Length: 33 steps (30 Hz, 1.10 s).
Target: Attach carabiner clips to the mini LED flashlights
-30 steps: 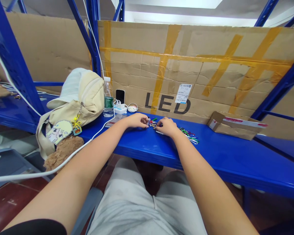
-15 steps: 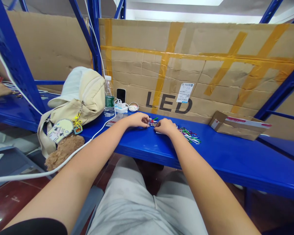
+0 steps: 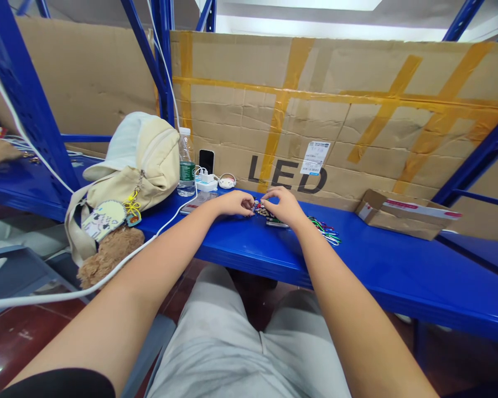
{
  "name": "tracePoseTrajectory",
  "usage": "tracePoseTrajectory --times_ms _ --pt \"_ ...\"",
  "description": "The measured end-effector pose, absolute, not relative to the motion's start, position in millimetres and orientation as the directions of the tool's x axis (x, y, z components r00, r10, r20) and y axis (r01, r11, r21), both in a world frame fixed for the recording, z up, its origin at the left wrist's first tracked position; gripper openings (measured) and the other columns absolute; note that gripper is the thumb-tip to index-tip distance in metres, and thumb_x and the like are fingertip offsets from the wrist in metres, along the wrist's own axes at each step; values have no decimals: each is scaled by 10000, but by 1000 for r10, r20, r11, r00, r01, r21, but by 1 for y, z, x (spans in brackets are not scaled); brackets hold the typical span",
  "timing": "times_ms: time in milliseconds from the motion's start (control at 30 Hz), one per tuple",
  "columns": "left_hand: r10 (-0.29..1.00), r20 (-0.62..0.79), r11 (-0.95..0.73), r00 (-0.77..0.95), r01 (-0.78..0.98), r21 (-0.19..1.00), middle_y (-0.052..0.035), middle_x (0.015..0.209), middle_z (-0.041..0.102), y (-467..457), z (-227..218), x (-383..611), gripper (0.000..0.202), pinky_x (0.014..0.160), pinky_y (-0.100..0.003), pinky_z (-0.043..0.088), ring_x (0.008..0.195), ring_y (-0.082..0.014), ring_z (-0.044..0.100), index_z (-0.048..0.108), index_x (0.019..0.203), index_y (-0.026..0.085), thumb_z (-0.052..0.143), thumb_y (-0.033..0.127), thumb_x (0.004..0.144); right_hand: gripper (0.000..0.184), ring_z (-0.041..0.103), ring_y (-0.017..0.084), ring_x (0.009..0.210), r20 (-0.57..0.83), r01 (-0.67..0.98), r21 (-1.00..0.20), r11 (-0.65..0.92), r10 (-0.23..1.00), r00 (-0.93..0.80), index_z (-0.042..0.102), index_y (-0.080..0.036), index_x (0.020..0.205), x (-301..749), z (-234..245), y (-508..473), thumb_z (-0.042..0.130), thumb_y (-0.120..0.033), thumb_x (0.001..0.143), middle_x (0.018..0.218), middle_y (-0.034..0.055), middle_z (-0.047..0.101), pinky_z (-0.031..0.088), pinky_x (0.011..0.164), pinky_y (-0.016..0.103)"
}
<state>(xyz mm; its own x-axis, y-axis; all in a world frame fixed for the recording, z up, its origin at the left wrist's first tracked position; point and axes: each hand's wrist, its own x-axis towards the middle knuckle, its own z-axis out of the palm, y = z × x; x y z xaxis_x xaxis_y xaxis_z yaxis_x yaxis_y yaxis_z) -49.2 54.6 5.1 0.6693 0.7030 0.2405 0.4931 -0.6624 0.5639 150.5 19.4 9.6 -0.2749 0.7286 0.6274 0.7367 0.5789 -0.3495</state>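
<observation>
Blue tabletop (image 3: 240, 240), with small parts (image 3: 262, 210) between left hand (image 3: 238, 203) and right hand (image 3: 285, 206), both bent-fingered; impossible to tell whether gripping anything. Probably best handled lightly, piece by piece. Counted: two hands, one tangle of coloured loops (image 3: 328, 233), one bottle (image 3: 186, 172), one cardboard box (image 3: 402, 221); small parts uncountable.

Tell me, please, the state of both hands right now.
Left hand: curled beside small parts; any hold cannot be told.
Right hand: curved close to them; any hold cannot be told.
</observation>
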Motion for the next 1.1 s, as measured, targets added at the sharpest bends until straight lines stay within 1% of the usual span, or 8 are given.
tracePoseTrajectory --times_ms 100,233,433,600,733,967,1033,1100 --pt "708 239 -661 664 506 553 -90 891 718 53 6 -49 226 749 -281 508 831 -184 677 605 879 123 670 253 707 111 567 214 1077 674 644 -342 684 656 -339 695 -190 833 147 10 17 622 -253 776 1046 92 629 410 982 367" --pt "697 232 -673 678 507 539 -95 911 719 52 7 -49 208 750 -274 507 840 -180 678 609 878 115 661 239 720 108 575 208 1047 672 623 -294 725 620 -405 687 -182 856 144 9 14 611 -225 792 1017 91 636 422 959 359" --pt "690 233 -677 685 498 541 -91 925 722 54 6 -50 224 758 -266 506 849 -172 681 622 909 120 663 246 729 144 562 215 1058 678 668 -149 729 567 -468 694 -211 917 148 9 12 587 -239 825 1030 76 639 426 936 361" --pt "705 227 -653 672 489 579 -93 919 727 53 5 -50 218 765 -276 514 854 -178 687 610 894 125 670 238 718 168 545 238 1071 662 739 -36 673 570 -487 716 -234 924 151 9 10 569 -269 850 1070 76 630 424 919 387" --pt "708 218 -637 672 473 609 -96 908 729 54 4 -50 218 756 -283 520 843 -181 692 609 903 123 662 219 715 179 538 248 1053 652 764 33 645 566 -505 715 -232 934 151 11 5 557 -253 851 1101 87 621 421 907 403" --pt "699 222 -652 680 477 590 -83 897 722 52 5 -49 197 767 -284 517 847 -177 680 613 861 120 676 225 706 192 542 245 1037 620 764 74 641 570 -539 707 -232 952 145 12 -1 553 -231 836 1090 82 621 429 889 393" --pt "689 226 -660 688 468 588 -80 900 717 50 6 -49 196 771 -283 511 843 -174 673 615 860 119 672 229 708 177 549 239 1035 624 753 38 657 573 -532 704 -227 927 144 11 0 555 -235 832 1086 80 620 431 901 387" --pt "684 234 -666 691 459 588 -70 887 710 49 7 -48 208 763 -279 504 830 -170 664 616 870 121 668 242 709 157 562 224 1026 648 728 -52 684 578 -497 696 -220 896 146 12 2 557 -242 828 1054 77 625 437 912 372"
